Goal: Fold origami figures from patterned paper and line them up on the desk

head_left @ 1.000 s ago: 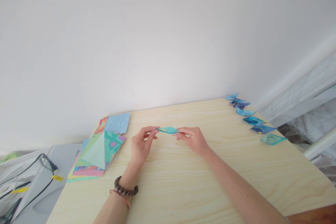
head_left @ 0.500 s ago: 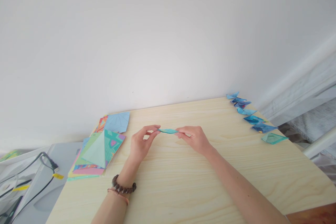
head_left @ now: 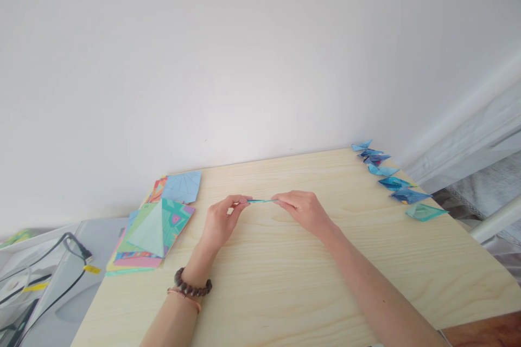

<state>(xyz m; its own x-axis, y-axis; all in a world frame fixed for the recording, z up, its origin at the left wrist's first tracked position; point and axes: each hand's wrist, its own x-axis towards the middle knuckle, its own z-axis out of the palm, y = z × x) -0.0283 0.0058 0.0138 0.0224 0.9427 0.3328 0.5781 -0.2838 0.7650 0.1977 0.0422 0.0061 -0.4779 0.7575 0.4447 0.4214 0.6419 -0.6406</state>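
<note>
A small folded teal paper is stretched level between my two hands, seen nearly edge-on as a thin strip. My left hand pinches its left end between thumb and fingers; a beaded bracelet circles that wrist. At the other end, my right hand grips the paper with thumb and fingertips. Both hands are just above the wooden table. The fingers hide the paper's two tips.
Stacked coloured paper sheets lie on the left, with a blue creased sheet behind. Several folded blue paper pieces line the right edge, a green one nearest. Cables lie left of the table; a wall stands behind.
The teal paper has turned from showing some of its face to nearly edge-on, looking thinner. My right hand has tilted slightly and its fingers have come closer over the paper's end.
</note>
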